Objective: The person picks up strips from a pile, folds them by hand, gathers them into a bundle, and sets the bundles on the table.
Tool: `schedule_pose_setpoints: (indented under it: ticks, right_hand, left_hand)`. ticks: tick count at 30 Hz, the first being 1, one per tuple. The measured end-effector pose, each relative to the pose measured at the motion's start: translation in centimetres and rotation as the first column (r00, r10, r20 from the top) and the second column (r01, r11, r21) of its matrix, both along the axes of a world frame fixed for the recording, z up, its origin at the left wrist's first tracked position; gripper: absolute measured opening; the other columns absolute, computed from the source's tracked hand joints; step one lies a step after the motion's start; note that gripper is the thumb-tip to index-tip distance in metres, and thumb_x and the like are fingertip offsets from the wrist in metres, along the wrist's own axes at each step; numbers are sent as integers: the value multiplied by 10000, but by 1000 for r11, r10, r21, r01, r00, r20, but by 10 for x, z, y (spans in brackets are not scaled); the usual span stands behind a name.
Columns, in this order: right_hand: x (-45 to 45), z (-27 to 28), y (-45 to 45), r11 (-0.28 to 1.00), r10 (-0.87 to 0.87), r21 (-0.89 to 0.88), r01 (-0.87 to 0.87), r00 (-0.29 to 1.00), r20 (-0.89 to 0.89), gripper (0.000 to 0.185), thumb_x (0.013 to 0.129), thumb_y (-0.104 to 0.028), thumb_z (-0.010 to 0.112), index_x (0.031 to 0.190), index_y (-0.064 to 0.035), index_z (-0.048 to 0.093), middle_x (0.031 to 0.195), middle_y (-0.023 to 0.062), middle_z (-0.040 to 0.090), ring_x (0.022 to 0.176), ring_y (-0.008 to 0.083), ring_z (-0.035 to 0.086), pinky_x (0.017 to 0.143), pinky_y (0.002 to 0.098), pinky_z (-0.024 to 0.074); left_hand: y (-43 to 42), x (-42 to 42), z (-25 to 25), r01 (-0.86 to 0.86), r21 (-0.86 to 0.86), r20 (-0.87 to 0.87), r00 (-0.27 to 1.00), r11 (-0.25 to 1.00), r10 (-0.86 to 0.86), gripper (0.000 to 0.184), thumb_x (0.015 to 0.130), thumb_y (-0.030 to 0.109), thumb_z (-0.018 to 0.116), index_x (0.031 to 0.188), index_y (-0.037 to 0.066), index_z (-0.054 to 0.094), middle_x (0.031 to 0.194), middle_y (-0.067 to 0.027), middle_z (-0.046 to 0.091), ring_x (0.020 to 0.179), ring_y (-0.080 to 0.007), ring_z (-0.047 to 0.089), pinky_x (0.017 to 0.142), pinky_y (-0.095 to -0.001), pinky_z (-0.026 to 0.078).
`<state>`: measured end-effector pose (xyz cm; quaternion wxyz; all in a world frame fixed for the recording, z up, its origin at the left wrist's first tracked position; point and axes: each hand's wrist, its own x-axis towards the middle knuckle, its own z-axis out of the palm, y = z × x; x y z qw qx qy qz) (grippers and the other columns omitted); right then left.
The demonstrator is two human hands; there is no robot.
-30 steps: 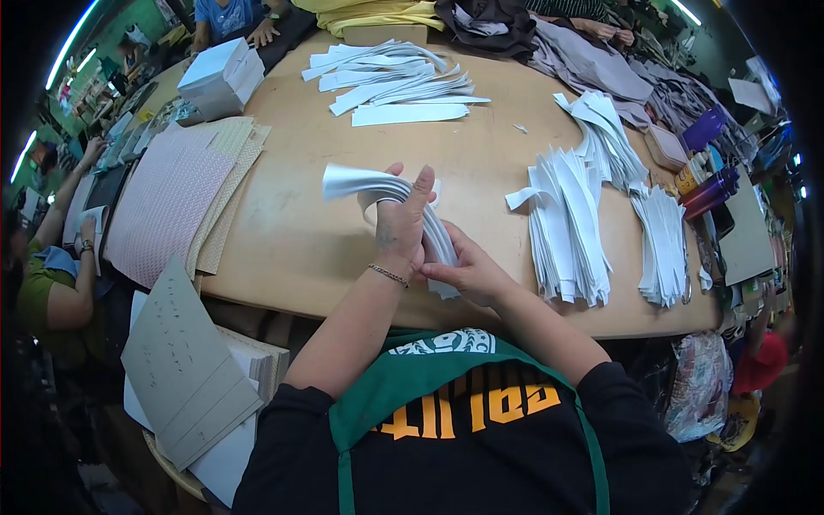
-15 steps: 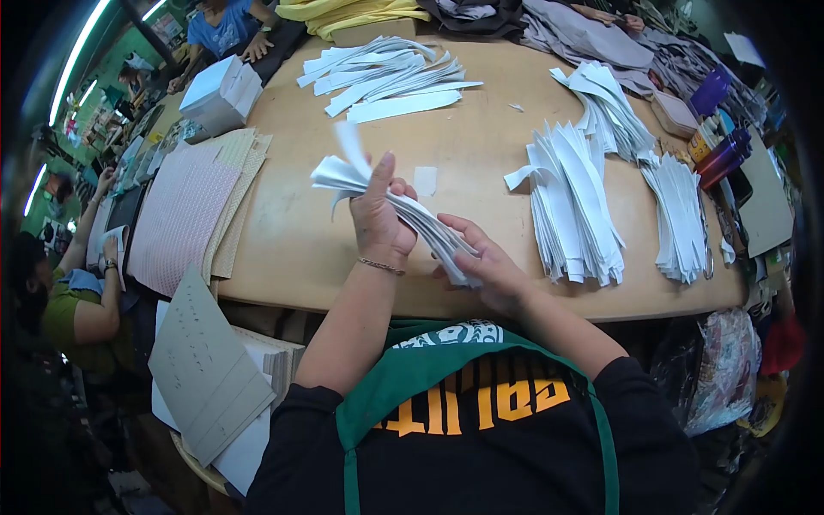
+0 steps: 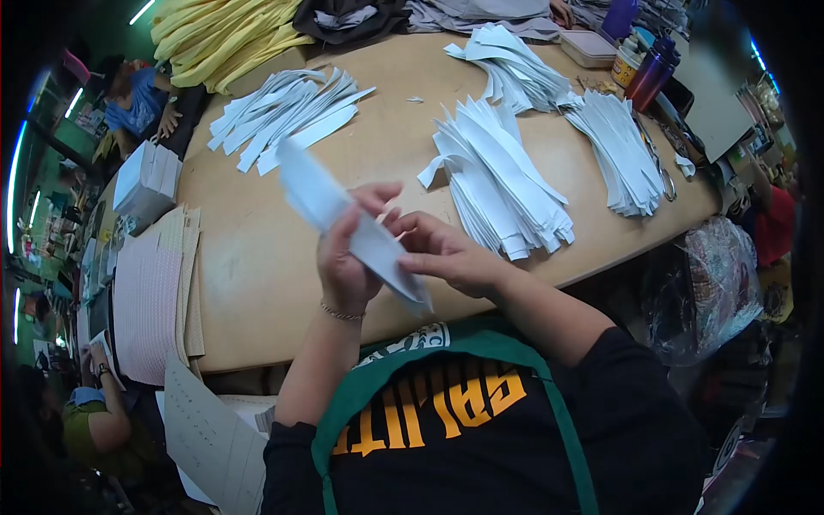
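A bundle of white strips [image 3: 375,244], of paper or stiff fabric, slants over the near part of the table and is blurred at its upper end. Wrapped around its middle is my left hand [image 3: 348,253], thumb on one side and fingers on the other. My right hand [image 3: 455,256] pinches the lower right part, its thumb on the face of the bundle; its fingertips are partly hidden. Just beyond my right hand lies a large pile of similar strips [image 3: 502,184]. More strips form a pile [image 3: 511,69] behind it, one [image 3: 616,150] at the right and one [image 3: 283,112] at the far left.
Scissors [image 3: 659,167] lie by the right pile, near a dark bottle [image 3: 654,73] and a plastic container [image 3: 588,49]. Pink patterned sheets [image 3: 148,292] and a white box-like stack [image 3: 146,184] line the left. Yellow cloth [image 3: 227,39] is heaped at the back. Other people sit at the left.
The view has swung right, so the table's things appear farther left. The bundle has turned its broad face up, with its strips closer together. My right thumb now presses on that face.
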<state>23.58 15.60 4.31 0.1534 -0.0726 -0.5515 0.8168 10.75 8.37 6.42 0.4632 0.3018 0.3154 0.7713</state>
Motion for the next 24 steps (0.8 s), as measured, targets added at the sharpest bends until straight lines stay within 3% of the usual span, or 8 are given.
schedule_pose_setpoints:
  ticks: [3, 6, 7, 9, 10, 14, 18, 24]
  right_hand:
    - [25, 24, 12, 973, -185, 127, 193, 980, -71, 387, 806, -104, 553, 1149, -65, 378, 834, 40, 503, 752, 81, 495, 653, 212, 405]
    - [51, 41, 34, 795, -500, 369, 481, 865, -50, 396, 791, -117, 574, 1149, -53, 418, 805, 34, 526, 699, 69, 500, 607, 192, 409]
    - [56, 42, 41, 712, -614, 443, 545, 789, 16, 376, 774, -129, 591, 1113, -37, 455, 764, 36, 525, 675, 69, 492, 607, 191, 406]
    - [70, 8, 61, 299, -797, 874, 384, 604, 7, 329, 732, -108, 597, 1030, -8, 502, 761, 114, 539, 702, 217, 537, 644, 287, 434]
    - [74, -11, 66, 34, -827, 971, 236, 552, -105, 314, 716, -100, 596, 1003, -2, 515, 778, 145, 539, 730, 280, 541, 667, 328, 437]
    - [69, -10, 58, -10, -852, 984, 178, 513, -102, 312, 704, -103, 597, 990, -6, 519, 851, 170, 508, 779, 348, 505, 703, 387, 416]
    - [61, 20, 47, -72, -882, 993, -92, 470, -21, 345, 683, -142, 630, 986, -14, 525, 878, 148, 485, 796, 313, 487, 693, 386, 403]
    - [-27, 85, 56, -266, -644, 964, 24, 739, -196, 305, 678, -179, 634, 926, -19, 556, 866, 126, 514, 831, 293, 473, 741, 378, 383]
  left_hand:
    - [40, -1, 25, 231, 93, -453, 876, 969, -165, 383, 809, 325, 447, 1009, 0, 474, 1089, -148, 458, 1105, -233, 365, 915, -357, 288]
    - [87, 8, 37, 103, -192, -79, 990, 976, -120, 539, 769, 397, 513, 1115, -8, 428, 1155, -154, 407, 1093, -233, 369, 924, -339, 277]
    - [99, 6, 30, -35, -327, -138, 990, 944, -11, 556, 763, 394, 531, 1134, -3, 414, 1176, -157, 385, 1100, -237, 365, 927, -333, 278]
    - [118, -8, -5, -331, -540, -300, 935, 774, 191, 597, 752, 388, 567, 1173, 5, 386, 1216, -163, 341, 1114, -245, 355, 933, -323, 282]
    - [118, -15, -25, -430, -478, -436, 873, 766, 218, 573, 755, 361, 572, 1173, 13, 392, 1226, -166, 325, 1124, -252, 348, 937, -324, 283]
    - [80, -41, -65, -657, -156, -830, 492, 737, 263, 469, 754, 263, 587, 1135, 36, 433, 1216, -192, 310, 1136, -296, 332, 936, -357, 297]
    - [38, -87, -67, -706, 58, -938, 203, 706, 280, 352, 743, 204, 596, 1042, 42, 504, 1173, -190, 352, 1089, -304, 374, 901, -370, 339]
    - [16, -135, -71, -770, -90, -750, 469, 632, 466, 251, 782, 137, 554, 1003, 21, 529, 1121, -113, 421, 948, -198, 508, 790, -279, 432]
